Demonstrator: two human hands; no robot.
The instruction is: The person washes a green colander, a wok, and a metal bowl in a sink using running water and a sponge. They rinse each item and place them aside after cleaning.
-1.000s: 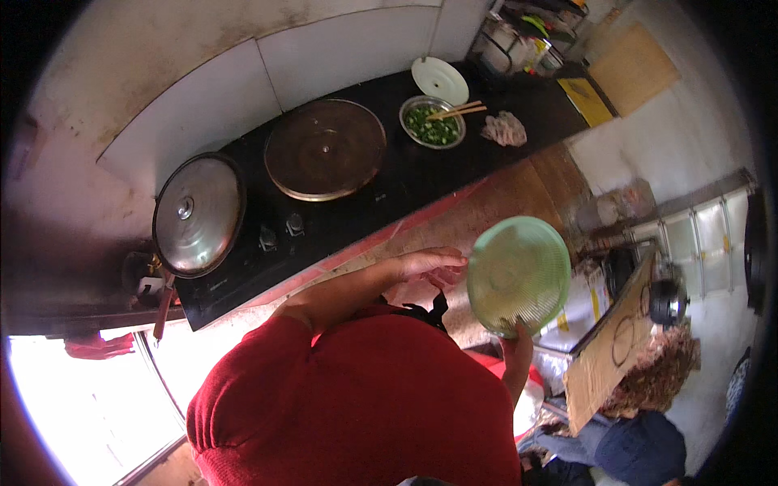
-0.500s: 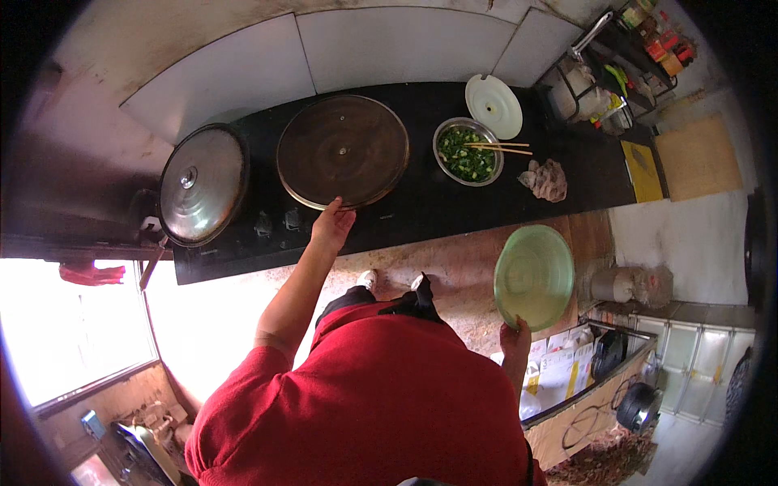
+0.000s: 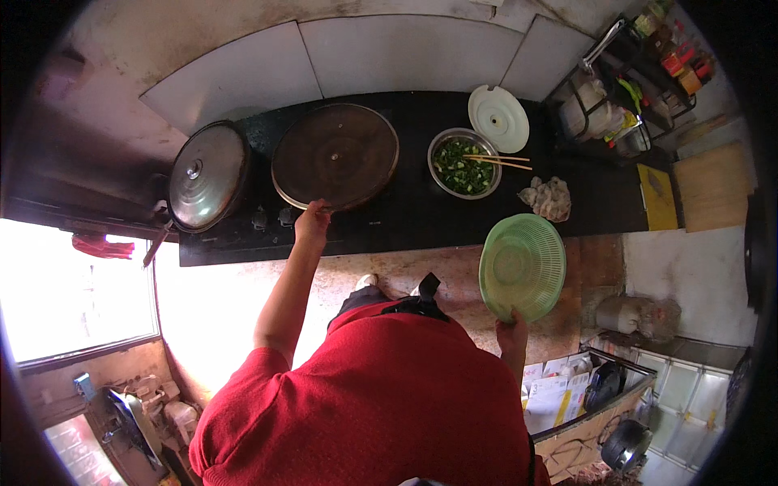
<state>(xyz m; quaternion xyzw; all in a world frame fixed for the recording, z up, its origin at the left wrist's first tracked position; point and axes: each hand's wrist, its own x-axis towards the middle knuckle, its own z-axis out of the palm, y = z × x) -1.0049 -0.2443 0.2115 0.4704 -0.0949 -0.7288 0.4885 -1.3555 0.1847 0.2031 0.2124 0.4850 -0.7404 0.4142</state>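
My left hand pinches the near rim of a large round dark lid, which lies on the black stovetop. In my right hand is a light green plastic colander, gripped by its near rim and held out in front of the counter. Its slotted side shows; whether anything lies in it I cannot tell. Beyond the colander, a steel bowl holds chopped green vegetables, with a pair of chopsticks across its right rim.
Left of the dark lid sits a domed metal pan lid. A pale green round lid and a crumpled plastic bag flank the bowl. At the right end stand a yellow board and a condiment rack. Behind me on the right is an open box.
The colander has tilted, so its slotted side now shows, and has shifted slightly left. My left hand still grips the dark lid's rim. The whole view has shifted a little.
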